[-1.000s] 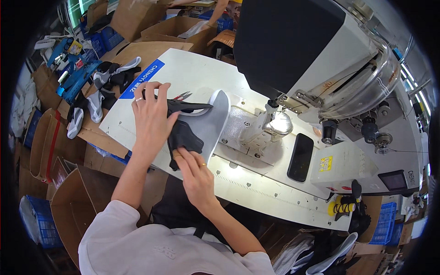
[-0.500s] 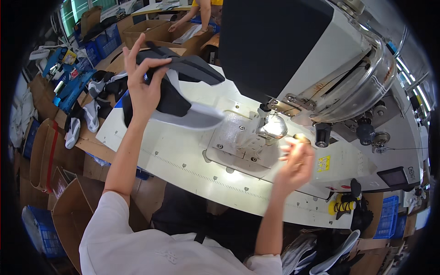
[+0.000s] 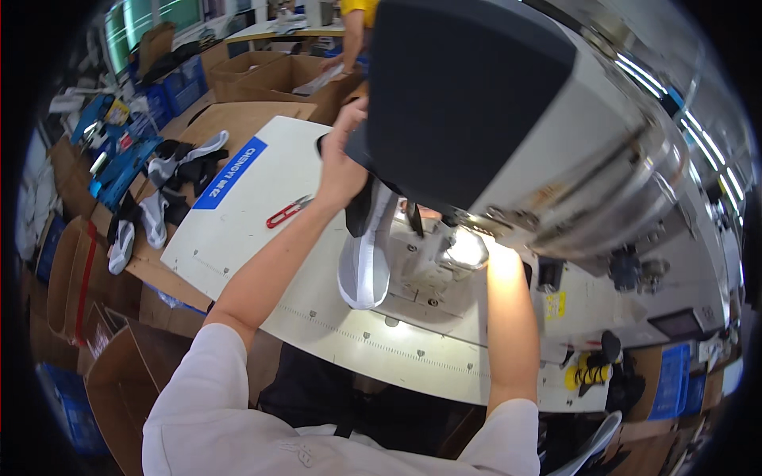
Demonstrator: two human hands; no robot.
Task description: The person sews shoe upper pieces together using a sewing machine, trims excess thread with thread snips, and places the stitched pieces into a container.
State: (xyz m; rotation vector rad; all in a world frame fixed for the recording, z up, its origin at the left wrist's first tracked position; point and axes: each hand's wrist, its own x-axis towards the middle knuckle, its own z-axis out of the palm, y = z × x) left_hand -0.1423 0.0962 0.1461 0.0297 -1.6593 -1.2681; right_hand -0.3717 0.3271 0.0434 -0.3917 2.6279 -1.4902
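My left arm stretches over the bench [image 3: 270, 166], the left hand [image 3: 344, 163] raised beside the sewing machine's dark head [image 3: 468, 95], fingers bent, pinching the black part of a grey-and-black fabric piece [image 3: 365, 270], whose rounded pale end points toward the bench's near edge. My right forearm [image 3: 513, 325] reaches forward; the right hand [image 3: 500, 252] is mostly hidden, so I cannot tell how its fingers stand. A blue label [image 3: 230, 174] with white lettering lies along the bench's left edge; scale marks [image 3: 367, 336] follow the near edge.
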